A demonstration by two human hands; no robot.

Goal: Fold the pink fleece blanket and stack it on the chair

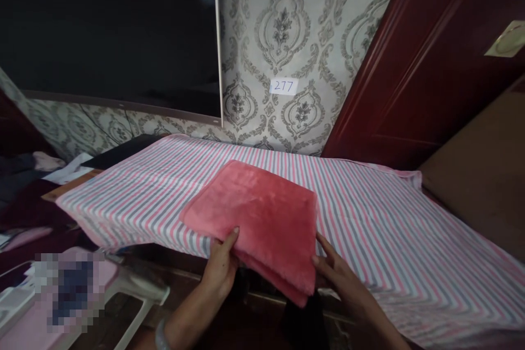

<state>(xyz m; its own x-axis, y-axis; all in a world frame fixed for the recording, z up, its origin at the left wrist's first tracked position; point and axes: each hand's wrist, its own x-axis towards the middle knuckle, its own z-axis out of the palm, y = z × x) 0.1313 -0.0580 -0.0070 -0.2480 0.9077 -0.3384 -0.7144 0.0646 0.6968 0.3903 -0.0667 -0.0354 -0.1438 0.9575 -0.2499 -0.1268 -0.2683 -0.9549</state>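
Pinching from both sides, the left hand (220, 263) and right hand (338, 273) hold a folded pink towel (262, 219) by its near corners, its lower folds drooping past the near edge of a striped sheet (394, 229). Open sheet stretches toward 3 o'clock, with less toward 9 o'clock; patterned wallpaper (283, 27) rises beyond at 12 o'clock.

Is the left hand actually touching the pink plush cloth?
Touching: the head view shows the left hand gripping the near edge of the pink plush cloth, with the thumb pressed on top.
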